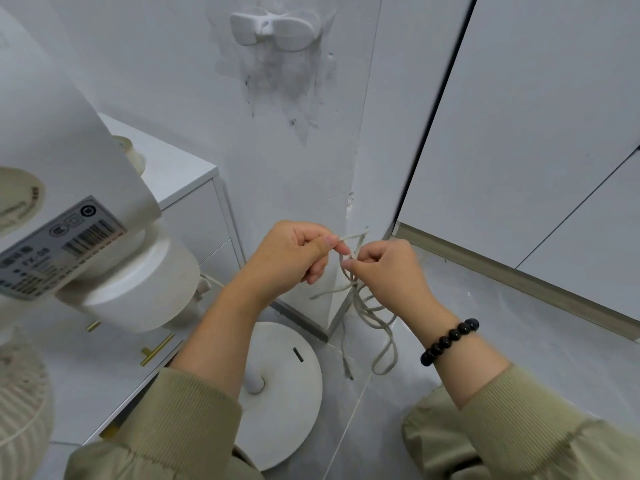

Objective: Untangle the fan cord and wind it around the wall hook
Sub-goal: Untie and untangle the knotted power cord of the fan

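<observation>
A thin beige cord (372,317) hangs in tangled loops in front of the wall corner. My left hand (294,251) pinches a strand of it between thumb and forefinger. Close to its right, my right hand (384,268) pinches the cord at the knot, and the loops dangle below that hand. High on the wall above sits the white two-armed wall hook (275,29), bare of cord. The white pedestal fan (114,258) stands at the left, its round base (284,386) on the floor under my forearms.
A white drawer cabinet (180,188) with brass handles stands behind the fan at the left. White cupboard doors (519,133) fill the right side. The wall below the hook is stained dark. Grey floor lies at lower right.
</observation>
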Tool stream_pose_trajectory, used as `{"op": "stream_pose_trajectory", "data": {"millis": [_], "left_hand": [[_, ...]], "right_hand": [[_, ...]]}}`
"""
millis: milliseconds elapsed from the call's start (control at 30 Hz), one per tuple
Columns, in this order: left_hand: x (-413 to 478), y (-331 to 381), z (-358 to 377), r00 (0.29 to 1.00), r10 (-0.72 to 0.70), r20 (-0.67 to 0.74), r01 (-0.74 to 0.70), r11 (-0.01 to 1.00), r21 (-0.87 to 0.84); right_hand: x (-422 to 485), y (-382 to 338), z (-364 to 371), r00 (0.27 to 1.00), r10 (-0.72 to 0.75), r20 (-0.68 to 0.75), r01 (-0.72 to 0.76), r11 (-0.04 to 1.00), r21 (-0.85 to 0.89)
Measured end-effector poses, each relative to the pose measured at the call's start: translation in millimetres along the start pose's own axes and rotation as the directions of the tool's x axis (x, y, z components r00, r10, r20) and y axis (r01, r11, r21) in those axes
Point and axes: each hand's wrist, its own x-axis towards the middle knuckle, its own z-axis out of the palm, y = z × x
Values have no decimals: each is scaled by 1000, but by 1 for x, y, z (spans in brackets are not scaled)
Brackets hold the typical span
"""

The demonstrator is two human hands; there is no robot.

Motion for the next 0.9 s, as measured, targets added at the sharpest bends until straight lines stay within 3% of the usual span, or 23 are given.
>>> {"op": "stream_pose_trajectory", "data": {"millis": [167,233,400,500,600,767,900], "left_hand": [[11,-8,-1,935,-46,-351,94,988,120],[13,-14,-2,912,-4,-410,113,964,242],[16,-27,-2,918,112,-380,156,781,605],[17,-30,-4,923,113,-367,198,678,708],[16,-26,-2,923,58,-380,257,642,722],[11,-24,3,975,118,-187,73,628,775],[12,-28,10,993,113,16,-65,453,889]], "right_hand": [[0,2,-9,986,-95,136,145,892,-428],[-2,1,-13,972,-136,193,214,851,-480],[-7,-1,-23,957,-118,263,213,904,-370],[-6,2,-25,980,-109,164,155,941,-300],[-1,5,-27,991,-127,49,136,946,-296],[4,6,-32,996,-22,91,13,995,94],[5,3,-38,996,36,81,-51,980,193]]}}
